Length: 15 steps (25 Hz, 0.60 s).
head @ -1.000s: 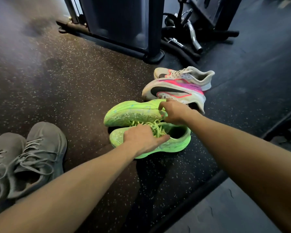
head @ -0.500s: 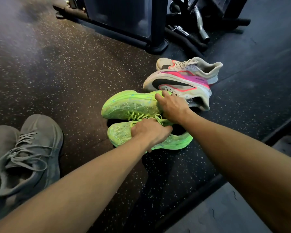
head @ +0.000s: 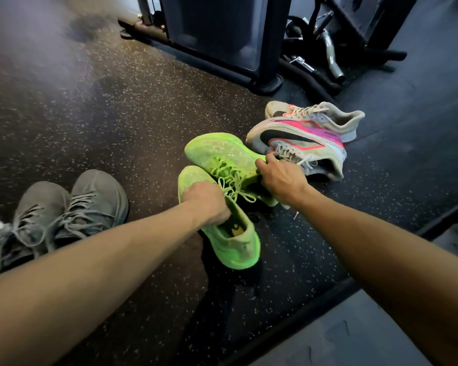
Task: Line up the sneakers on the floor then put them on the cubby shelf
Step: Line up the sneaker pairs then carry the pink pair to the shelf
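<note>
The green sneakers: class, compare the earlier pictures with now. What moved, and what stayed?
Both green sneakers have been turned, toes now pointing up-left and heels toward the person. The left hand and right hand each still grip one. The grey pair and white-pink pair stayed.

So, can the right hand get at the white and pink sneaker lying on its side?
Probably yes: the right hand grips a green sneaker, yet the white and pink sneaker lies just beyond, unobstructed.

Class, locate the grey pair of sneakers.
The grey sneakers sit on the floor at lower left, left of the green sneakers the hands hold.
</note>
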Available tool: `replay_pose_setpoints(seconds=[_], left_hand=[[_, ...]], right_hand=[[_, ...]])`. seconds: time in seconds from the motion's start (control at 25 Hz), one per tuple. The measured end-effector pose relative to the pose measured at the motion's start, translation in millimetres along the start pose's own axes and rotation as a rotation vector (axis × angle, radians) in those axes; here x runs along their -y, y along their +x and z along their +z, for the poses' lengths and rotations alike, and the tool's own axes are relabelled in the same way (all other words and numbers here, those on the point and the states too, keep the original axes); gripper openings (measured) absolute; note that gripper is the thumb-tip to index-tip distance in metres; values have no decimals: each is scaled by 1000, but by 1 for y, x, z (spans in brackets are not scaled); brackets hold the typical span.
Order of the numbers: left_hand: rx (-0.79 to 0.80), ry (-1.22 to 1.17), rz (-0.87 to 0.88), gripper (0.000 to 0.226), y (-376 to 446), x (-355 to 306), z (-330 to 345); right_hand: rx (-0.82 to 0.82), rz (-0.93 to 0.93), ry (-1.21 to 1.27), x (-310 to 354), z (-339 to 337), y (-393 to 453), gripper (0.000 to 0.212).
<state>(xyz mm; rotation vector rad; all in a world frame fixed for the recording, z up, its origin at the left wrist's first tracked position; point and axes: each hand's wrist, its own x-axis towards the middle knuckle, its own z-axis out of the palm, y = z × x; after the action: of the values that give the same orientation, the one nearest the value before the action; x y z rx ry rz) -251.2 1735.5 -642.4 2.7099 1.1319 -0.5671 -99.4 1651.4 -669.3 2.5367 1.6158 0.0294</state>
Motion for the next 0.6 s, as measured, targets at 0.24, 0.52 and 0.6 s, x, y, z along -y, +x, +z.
replay_pose_setpoints(seconds=[0.24, 0.52, 0.6], left_hand=[[-63, 88, -61, 38, -5, 88, 4], [-117, 32, -146, 40, -11, 155, 13], [-138, -4, -172, 40, -13, 165, 16]], right_hand=[[94, 52, 211, 34, -17, -2, 23], [260, 238, 591, 102, -16, -6, 24], [319, 287, 702, 124, -14, -9, 23]])
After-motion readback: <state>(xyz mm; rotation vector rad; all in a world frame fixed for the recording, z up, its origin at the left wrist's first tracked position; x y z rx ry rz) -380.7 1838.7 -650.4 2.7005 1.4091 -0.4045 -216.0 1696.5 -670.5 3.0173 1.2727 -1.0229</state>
